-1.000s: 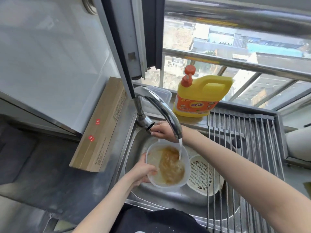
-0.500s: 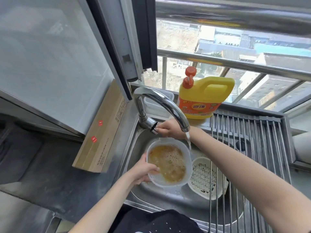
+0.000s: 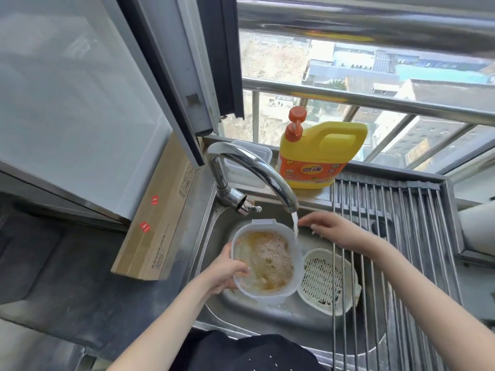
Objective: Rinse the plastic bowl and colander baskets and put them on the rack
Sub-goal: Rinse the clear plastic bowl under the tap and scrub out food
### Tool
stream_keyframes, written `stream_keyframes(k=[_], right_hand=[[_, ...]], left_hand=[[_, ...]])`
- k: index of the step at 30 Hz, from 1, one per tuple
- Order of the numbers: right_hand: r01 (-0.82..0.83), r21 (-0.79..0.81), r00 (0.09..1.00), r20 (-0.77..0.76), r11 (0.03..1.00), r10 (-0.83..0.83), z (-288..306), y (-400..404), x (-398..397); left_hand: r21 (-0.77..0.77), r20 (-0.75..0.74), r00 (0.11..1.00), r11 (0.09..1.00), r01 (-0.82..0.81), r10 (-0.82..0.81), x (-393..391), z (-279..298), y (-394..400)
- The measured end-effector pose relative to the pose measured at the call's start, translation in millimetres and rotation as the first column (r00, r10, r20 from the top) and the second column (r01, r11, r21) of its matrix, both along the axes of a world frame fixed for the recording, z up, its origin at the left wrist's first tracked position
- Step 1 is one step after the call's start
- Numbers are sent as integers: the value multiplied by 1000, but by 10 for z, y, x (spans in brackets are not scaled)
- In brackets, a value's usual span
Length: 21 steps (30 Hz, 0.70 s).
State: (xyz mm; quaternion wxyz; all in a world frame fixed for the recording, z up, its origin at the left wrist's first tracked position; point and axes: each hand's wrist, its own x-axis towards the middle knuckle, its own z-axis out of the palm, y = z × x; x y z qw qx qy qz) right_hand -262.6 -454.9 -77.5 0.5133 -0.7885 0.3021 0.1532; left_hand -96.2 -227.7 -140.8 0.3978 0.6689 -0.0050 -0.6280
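Left hand held the plastic bowl by its left rim, thumb over the edge and inside, the other fingers hidden under the bowl's side. So the grip sat on the near-left wall; the rest of the bowl reached out right and away from it, above the sink. Bowl looked roughly level, holding foamy brown-orange water. Whether its base touched the sink floor could not be told.

Right hand was free, holding nothing, fingers loosely spread and pointing left toward the water stream. It hovered just beyond the bowl's far-right corner, apart from the rim. Grip there wide and relaxed.

Stream fell from the faucet spout and landed at the bowl's far-right edge. Faucet handle stuck out at the base, untouched.

White colander basket lay in the sink just right of the bowl, touching or nearly touching it, tilted, with dark specks in its lower part. Its right side lay under the first rods of the rack, a roll-up rod type covering the sink's right half, nothing on it.

Yellow detergent jug with orange pump stood on the ledge behind the sink. Clear lidded container behind the faucet. Long cardboard box on the tabletop left of the sink, leaning on the wall.
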Motion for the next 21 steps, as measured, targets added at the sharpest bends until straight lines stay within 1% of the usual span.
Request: stream_keyframes(k=[3, 5, 7, 9, 10, 13, 14, 15, 17, 18, 19, 21], right_hand=[[131, -21, 991, -17, 991, -131, -54, 221, -27], [197, -33, 975, -98, 980, -200, -54, 347, -38], [224, 32, 952, -223, 974, -211, -75, 450, -87], [319, 144, 914, -308, 937, -264, -94, 541, -141], [384, 179, 894, -319, 906, -316, -108, 584, -167], [504, 114, 841, -291, 856, -457, -125, 679, -214], [554, 120, 813, -288, 824, -506, -125, 699, -225], [596, 144, 789, -290, 790, -542, -111, 722, -234], [659, 195, 744, -315, 727, -590, -82, 769, -251], [683, 211, 723, -332, 699, -606, -80, 790, -254], [701, 221, 706, -344, 678, -618, -81, 810, -255], [729, 243, 680, -363, 640, -637, -99, 824, -262]], left_hand=[[-14, -15, 1000, 1000, 6, -6, -41, -20, -89], [-37, -37, 999, 999, 4, -5, -55, -34, -147], [-84, -91, 996, 996, -13, 6, -57, -25, -200], [-140, -162, 987, 990, -30, 7, -40, -18, -241], [-161, -198, 980, 986, -29, -4, -22, -13, -256], [-210, -334, 940, 978, -1, -71, 67, 70, -295], [-217, -363, 930, 976, -26, -55, 118, 102, -320], [-217, -384, 923, 972, -95, 4, 177, 142, -360], [-167, -401, 892, 940, -297, 211, 304, 182, -474], [-131, -399, 869, 920, -369, 292, 353, 216, -542], [-93, -403, 851, 910, -405, 338, 385, 255, -608], [-25, -426, 827, 908, -417, 368, 406, 338, -715]])
